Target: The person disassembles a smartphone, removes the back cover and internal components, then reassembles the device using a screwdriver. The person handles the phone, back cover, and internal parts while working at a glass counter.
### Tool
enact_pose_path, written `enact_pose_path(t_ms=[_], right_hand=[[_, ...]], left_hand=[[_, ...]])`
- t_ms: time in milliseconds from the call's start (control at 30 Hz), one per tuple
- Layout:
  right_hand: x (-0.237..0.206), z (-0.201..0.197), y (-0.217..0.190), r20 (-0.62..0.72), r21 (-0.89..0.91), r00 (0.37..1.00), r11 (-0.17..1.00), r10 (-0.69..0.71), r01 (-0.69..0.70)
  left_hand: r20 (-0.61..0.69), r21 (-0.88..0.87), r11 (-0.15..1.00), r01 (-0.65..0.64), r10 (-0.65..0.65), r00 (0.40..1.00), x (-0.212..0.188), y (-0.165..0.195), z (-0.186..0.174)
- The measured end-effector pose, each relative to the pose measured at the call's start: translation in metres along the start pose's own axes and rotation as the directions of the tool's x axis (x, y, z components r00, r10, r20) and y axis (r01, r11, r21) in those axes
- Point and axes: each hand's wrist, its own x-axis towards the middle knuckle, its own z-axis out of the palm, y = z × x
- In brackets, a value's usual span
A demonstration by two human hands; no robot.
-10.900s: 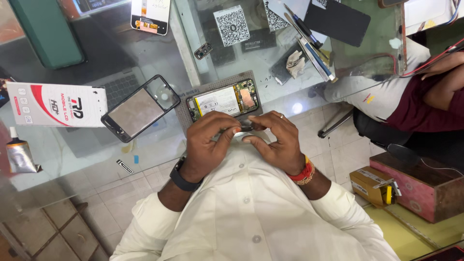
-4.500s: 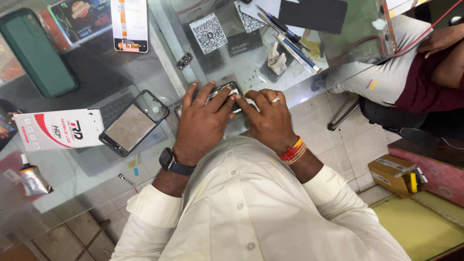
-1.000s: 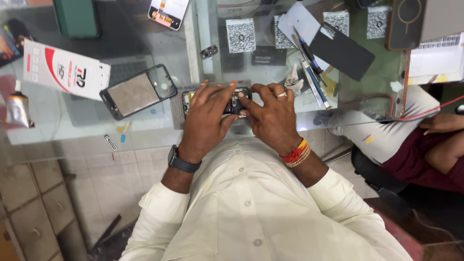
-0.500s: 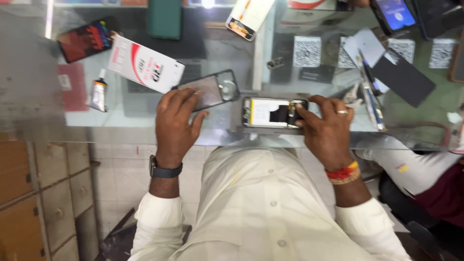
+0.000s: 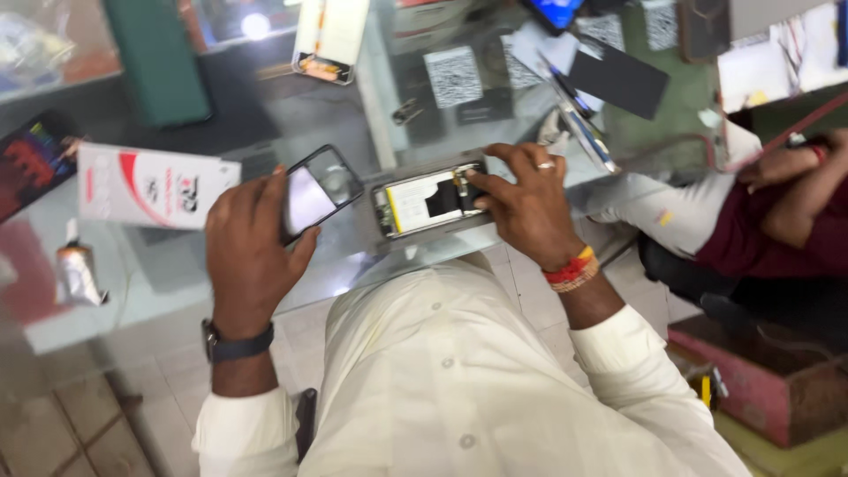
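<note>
The opened phone [image 5: 430,198] lies flat on the glass surface [image 5: 177,274] just ahead of the person's chest, its back off so that a pale battery and dark inner parts show. The right hand [image 5: 530,208] rests on the phone's right end, fingers bent and spread over that edge, the thumb and forefinger pressing down near the dark parts; whether they pinch anything small cannot be told. A ring sits on one finger and a red and yellow thread band circles the wrist. To the left of the phone, just beside it, the left hand [image 5: 252,243] grips a dark back cover [image 5: 316,191] with a round camera opening, fingers curled around its lower left edge so that the cover tilts up off the surface. A dark watch is on that wrist. So the phone sits between the two hands, touched only by the right one. Farther left on the surface lie a white and red box [image 5: 150,185] and a small crumpled tube [image 5: 78,274]. At the right edge, another person's arm [image 5: 795,172] in a maroon sleeve reaches in, well apart from the phone.
</note>
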Motion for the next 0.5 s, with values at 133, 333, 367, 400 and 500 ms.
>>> enact_pose_path(t_ms=[133,333,367,400,500], right_hand=[[-0.002,0.001,0.003,-0.006,0.039,1.000,0.999,0.021,-0.021],[-0.004,-0.001,0.007,-0.011,0.015,1.000,1.000,0.014,-0.014],[-0.003,-0.001,0.007,-0.013,0.033,1.000,0.999,0.013,-0.013],[-0.004,-0.001,0.008,-0.015,0.046,1.000,0.999,0.011,-0.010],[-0.004,-0.001,0.009,-0.010,0.051,1.000,0.999,0.004,-0.003]], left_hand=[[-0.046,-0.028,0.995,-0.100,0.099,0.994,0.003,0.020,-0.001],[-0.070,-0.035,0.985,-0.166,0.163,0.984,0.007,0.037,0.010],[-0.092,-0.105,0.985,-0.134,0.125,0.988,0.009,0.031,0.010],[-0.118,-0.177,0.979,-0.104,0.084,0.989,0.010,0.024,0.011],[-0.166,-0.287,0.958,-0.001,-0.048,0.985,0.003,0.001,0.010]])
